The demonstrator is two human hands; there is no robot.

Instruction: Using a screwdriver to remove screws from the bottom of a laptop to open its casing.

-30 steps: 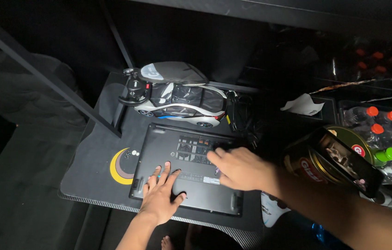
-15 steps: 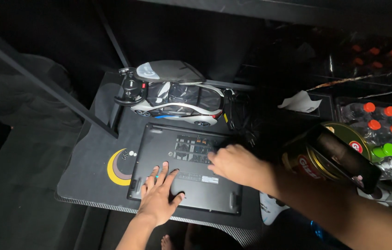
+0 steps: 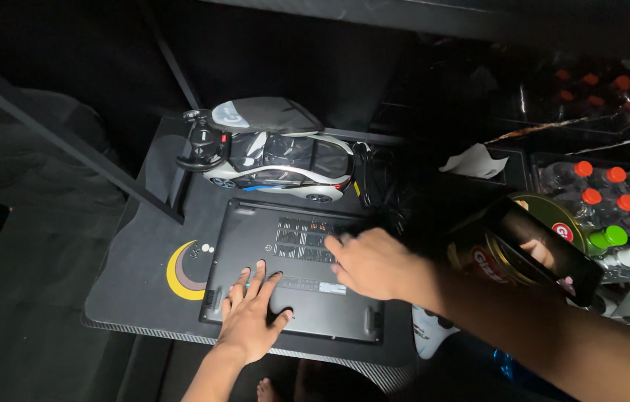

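A dark grey laptop (image 3: pixel 296 279) lies upside down on a black desk mat (image 3: pixel 147 298) covering the surface. The left hand (image 3: pixel 249 316) rests flat on its base, fingers spread. The right hand (image 3: pixel 373 262) presses loosely curled fingers near the vent slots, grasping nothing. A silver toy car (image 3: pixel 281 160) sits just behind.

Both hands — left hand (image 3: pixel 251 316), right hand (image 3: pixel 374 262) — rest on upturned laptop (image 3: pixel 296 298).
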